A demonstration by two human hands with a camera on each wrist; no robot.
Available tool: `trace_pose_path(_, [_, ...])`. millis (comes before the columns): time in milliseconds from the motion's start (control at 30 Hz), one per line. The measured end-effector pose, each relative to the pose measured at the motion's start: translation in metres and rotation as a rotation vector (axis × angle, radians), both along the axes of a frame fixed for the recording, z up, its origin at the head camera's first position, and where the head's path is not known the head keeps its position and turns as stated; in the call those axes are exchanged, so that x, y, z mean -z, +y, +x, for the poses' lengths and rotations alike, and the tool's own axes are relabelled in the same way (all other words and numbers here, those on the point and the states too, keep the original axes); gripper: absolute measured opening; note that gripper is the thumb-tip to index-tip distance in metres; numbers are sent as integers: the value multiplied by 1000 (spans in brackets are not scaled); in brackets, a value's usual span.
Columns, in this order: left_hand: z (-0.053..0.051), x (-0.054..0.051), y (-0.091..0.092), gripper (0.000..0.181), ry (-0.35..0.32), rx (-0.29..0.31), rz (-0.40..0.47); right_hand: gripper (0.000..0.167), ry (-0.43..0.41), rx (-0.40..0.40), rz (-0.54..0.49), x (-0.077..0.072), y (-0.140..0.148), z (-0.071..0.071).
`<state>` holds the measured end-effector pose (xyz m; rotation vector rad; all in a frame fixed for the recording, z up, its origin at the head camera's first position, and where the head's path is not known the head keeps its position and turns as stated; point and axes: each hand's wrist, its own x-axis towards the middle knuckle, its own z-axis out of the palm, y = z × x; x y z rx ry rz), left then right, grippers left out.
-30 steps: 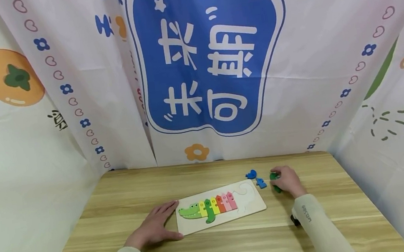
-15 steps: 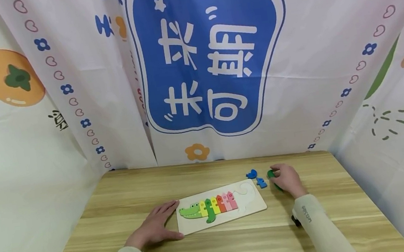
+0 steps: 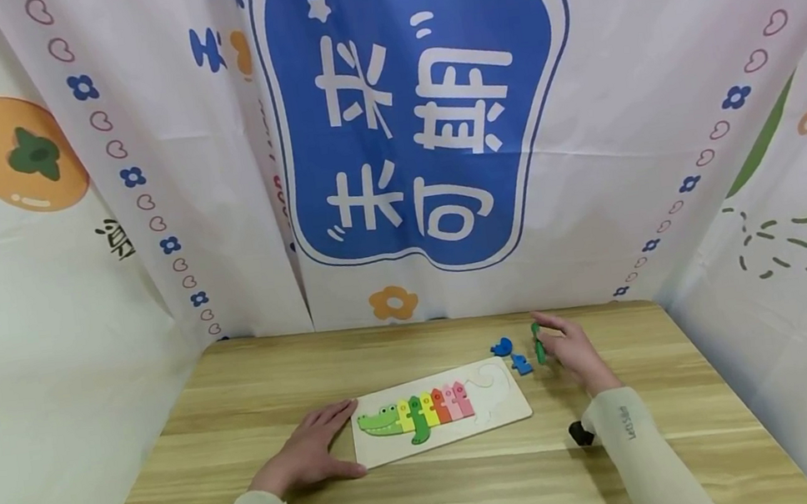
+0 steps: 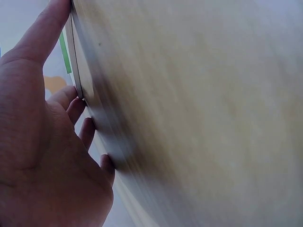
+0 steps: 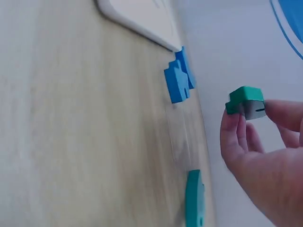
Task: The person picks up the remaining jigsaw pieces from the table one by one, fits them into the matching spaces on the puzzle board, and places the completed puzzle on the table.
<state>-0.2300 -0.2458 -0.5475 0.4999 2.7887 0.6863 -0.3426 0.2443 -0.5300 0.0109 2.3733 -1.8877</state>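
In the head view a pale wooden puzzle board (image 3: 500, 410) bears a crocodile (image 3: 379, 423) of coloured pieces, with a bare outlined tail area at its right. My left hand (image 3: 310, 450) rests at the board's left end, thumb and fingers spread and fairly straight; its fingertips touch the edge in the left wrist view. Thumb and fingers of my right hand (image 5: 270, 165) pinch a green puzzle piece (image 5: 246, 96), raised off the table. Below it another green puzzle piece (image 5: 194, 198) lies on the table. Two blue puzzle pieces (image 5: 176, 81) lie beside the board's corner.
The wood-grain table (image 3: 434, 500) carries the board and loose pieces. A white printed cloth (image 3: 616, 200) hangs behind the table's far edge, and similar cloths hang on both sides.
My right hand has moved up and slightly away from me, lifting a green piece off the table, and its fingers have turned. My left hand, the board and the blue pieces stay put.
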Motion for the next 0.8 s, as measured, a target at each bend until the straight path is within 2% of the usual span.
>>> trace_pose_path(100, [0,0,0,114,1,0,1,46,-68,17,-107,1,1,-2])
trace_pose_path(233, [0,0,1,114,-3,-2,10,45,-103,49,-151,1,2,-1])
trace_pose_path(533, [0,6,-1,118,37,7,18,56,-11,44,-245,0,-2,-1])
trace_pose_path(600, [0,5,-1,117,38,5,21,54,-3,35,-265,-1,-3,-1])
trace_pose_path(800, [-1,4,-1,116,30,3,12,42,9,-7,-194,-6,-9,3])
